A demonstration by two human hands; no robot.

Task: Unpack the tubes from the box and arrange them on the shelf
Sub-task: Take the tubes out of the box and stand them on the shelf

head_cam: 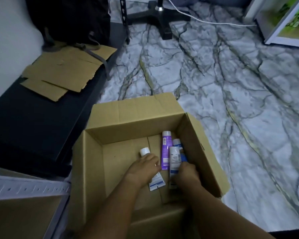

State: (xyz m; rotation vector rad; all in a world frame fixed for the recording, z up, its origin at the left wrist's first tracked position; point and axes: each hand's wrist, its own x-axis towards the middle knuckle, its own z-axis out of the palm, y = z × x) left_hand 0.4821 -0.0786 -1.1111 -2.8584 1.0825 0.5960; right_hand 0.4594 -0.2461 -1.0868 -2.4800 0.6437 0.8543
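- In the box (97, 163) I see my left hand (141, 169) curled on a white tube (155, 180), cap pointing away.
- My right hand (186, 173) grips another white tube (175, 159), lying the same way beside a purple tube (166, 149).

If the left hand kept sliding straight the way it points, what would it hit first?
Probably the box's far wall; the left hand, gripping the white tube, points that way over bare floor, though depth is unclear.

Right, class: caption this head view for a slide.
Both hands, left and right, grasp tubes inside an open box on the floor.
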